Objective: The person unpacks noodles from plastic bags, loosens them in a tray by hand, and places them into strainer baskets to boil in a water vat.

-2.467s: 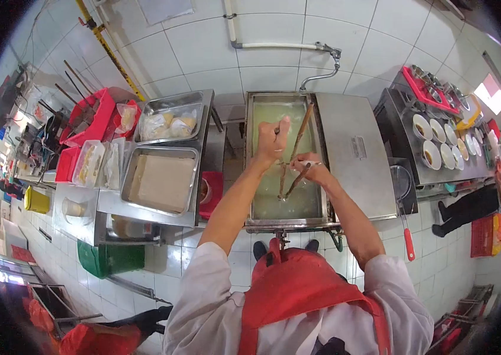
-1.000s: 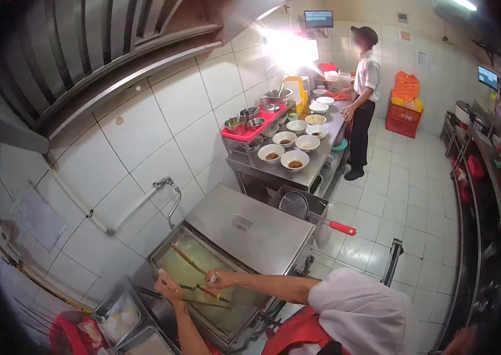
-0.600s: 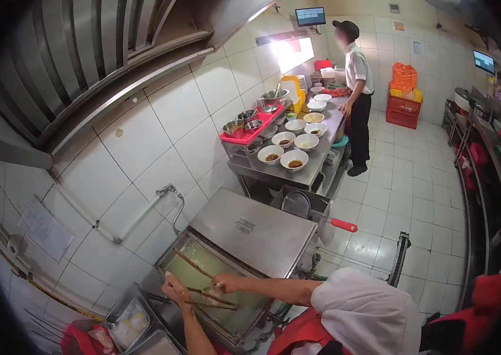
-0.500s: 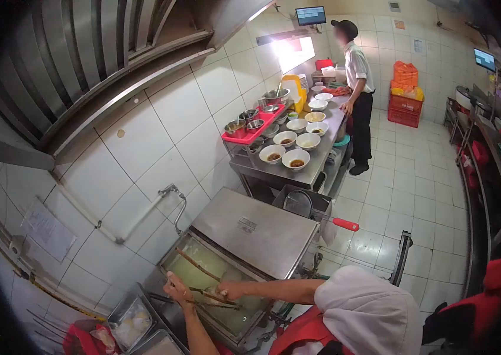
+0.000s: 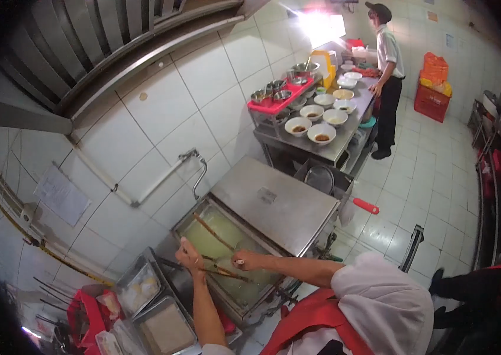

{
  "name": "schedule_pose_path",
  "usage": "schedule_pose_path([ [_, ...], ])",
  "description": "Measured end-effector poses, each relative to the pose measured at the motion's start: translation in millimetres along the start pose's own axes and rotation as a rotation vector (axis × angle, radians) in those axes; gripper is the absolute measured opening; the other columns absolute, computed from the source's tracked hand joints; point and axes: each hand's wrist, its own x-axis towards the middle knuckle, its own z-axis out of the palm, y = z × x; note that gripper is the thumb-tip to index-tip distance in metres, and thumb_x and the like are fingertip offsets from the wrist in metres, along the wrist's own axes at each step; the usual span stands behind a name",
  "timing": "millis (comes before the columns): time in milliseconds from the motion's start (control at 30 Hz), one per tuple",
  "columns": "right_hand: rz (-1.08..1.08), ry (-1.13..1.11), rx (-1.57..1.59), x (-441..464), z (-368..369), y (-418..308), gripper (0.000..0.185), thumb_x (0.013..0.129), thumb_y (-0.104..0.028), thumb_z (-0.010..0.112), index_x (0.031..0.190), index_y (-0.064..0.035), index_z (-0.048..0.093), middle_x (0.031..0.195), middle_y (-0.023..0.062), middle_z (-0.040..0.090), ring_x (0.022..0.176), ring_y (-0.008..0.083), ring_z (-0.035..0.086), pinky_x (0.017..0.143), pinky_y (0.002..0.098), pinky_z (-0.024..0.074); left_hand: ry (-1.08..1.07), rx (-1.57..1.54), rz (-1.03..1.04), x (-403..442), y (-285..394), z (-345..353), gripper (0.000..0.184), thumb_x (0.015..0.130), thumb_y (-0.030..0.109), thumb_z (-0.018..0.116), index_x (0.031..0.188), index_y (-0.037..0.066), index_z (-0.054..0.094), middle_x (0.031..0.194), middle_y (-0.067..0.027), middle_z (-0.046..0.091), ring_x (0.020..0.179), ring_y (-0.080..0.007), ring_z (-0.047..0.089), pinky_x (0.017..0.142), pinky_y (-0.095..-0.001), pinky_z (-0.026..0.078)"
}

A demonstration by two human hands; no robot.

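Note:
Cloudy greenish liquid fills an open metal vat. Over its left side, my left hand is closed round dark sticks that slant right across the vat. My right hand is closed near the vat's middle, around a stick whose end shows at the fist. A long brown stick runs from the vat's far edge toward my right hand. Where the sticks meet the liquid is hard to make out.
A flat metal cover adjoins the vat. Beyond stands a steel table with several bowls and a red tray. A person stands beside it. A strainer's red handle juts out. Metal trays lie left.
The view has swung from the vat toward the side table, then slightly back. Both hands stay over the vat, still closed. Dark-clothed legs now show at the lower right.

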Motion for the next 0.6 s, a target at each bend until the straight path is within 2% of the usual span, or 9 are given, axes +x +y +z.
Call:
schedule_pose_path([
  [67,-0.004,-0.280,-0.192,-6.1,7.6,-17.0,0.018,0.081,-0.016,0.054,0.078,0.0006,0.062,0.070,0.0177,0.059,0.062,0.0294,0.056,0.059,0.0383,0.0431,-0.022,0.014,0.053,0.1,6.0,2.8,0.046,0.095,0.027,0.044,0.055,0.008,0.029,0.050,0.0041,0.029,0.048,-0.0081,0.024,0.045,-0.0306,0.016],
  [167,0.169,-0.018,0.215,-10.7,-6.9,-20.7,0.019,0.081,-0.016,0.054,0.083,0.0000,0.064,0.073,0.0142,0.062,0.067,0.0244,0.060,0.062,0.0356,0.0460,0.035,-0.044,-0.042,1.2,8.1,7.5,0.047,0.095,0.027,0.043,0.054,0.009,0.030,0.050,0.0045,0.031,0.048,-0.0080,0.026,0.045,-0.0308,0.018],
  [200,0.187,-0.014,0.233,-19.7,-4.5,-11.4,0.019,0.081,-0.016,0.054,0.083,0.0000,0.064,0.073,0.0142,0.062,0.067,0.0244,0.060,0.062,0.0356,0.0460,0.022,-0.032,-0.060,-1.2,7.9,6.3,0.047,0.095,0.027,0.043,0.054,0.009,0.030,0.050,0.0045,0.031,0.048,-0.0080,0.026,0.045,-0.0308,0.018],
  [267,-0.037,0.156,-0.083,-25.5,-4.9,19.8,0.020,0.083,-0.018,0.054,0.085,-0.0021,0.065,0.077,0.0095,0.065,0.072,0.0188,0.062,0.065,0.0329,0.0478,0.044,0.007,0.001,12.7,5.5,0.7,0.049,0.095,0.029,0.044,0.052,0.010,0.031,0.050,0.0049,0.033,0.048,-0.0075,0.028,0.044,-0.0303,0.019],
  [367,0.178,0.002,0.275,-48.6,-48.4,-50.1,0.020,0.085,-0.020,0.056,0.088,-0.0033,0.067,0.080,0.0080,0.067,0.076,0.0148,0.062,0.068,0.0303,0.0487,0.062,-0.072,-0.090,35.1,-26.5,-13.0,0.048,0.095,0.031,0.044,0.053,0.010,0.032,0.050,0.0043,0.034,0.046,-0.0077,0.029,0.043,-0.0291,0.021],
  [433,0.103,0.172,0.201,-75.3,-103.6,-102.4,0.017,0.086,-0.021,0.058,0.088,-0.0053,0.066,0.076,0.0024,0.064,0.068,0.0087,0.054,0.059,0.0276,0.0442,0.081,-0.024,-0.161,44.5,-3.8,-14.3,0.047,0.095,0.031,0.045,0.055,0.010,0.033,0.051,0.0036,0.035,0.046,-0.0083,0.030,0.042,-0.0283,0.023],
  [467,0.282,0.175,0.274,-97.1,-142.8,-123.7,0.018,0.086,-0.019,0.058,0.093,-0.0049,0.066,0.082,0.0041,0.065,0.076,0.0090,0.057,0.066,0.0264,0.0463,0.117,0.024,-0.221,49.2,5.7,-15.6,0.045,0.095,0.031,0.045,0.056,0.011,0.034,0.051,0.0030,0.035,0.045,-0.0088,0.031,0.042,-0.0275,0.025],
  [533,0.141,0.402,0.180,-150.2,-222.6,-139.5,0.022,0.086,-0.019,0.059,0.100,-0.0020,0.063,0.097,0.0080,0.065,0.090,0.0157,0.061,0.081,0.0320,0.0488,0.048,-0.141,-0.164,63.8,-4.4,-31.5,0.041,0.095,0.030,0.046,0.059,0.010,0.038,0.052,0.0017,0.036,0.045,-0.0093,0.033,0.042,-0.0267,0.028],
  [600,0.288,0.688,-0.020,-204.5,-291.1,-156.8,0.020,0.085,-0.014,0.057,0.096,0.0008,0.063,0.094,0.0102,0.065,0.089,0.0170,0.062,0.080,0.0318,0.0505,0.052,-0.122,-0.137,71.5,1.6,-44.8,0.041,0.095,0.029,0.047,0.060,0.010,0.038,0.054,0.0015,0.036,0.047,-0.0093,0.035,0.043,-0.0261,0.029],
])
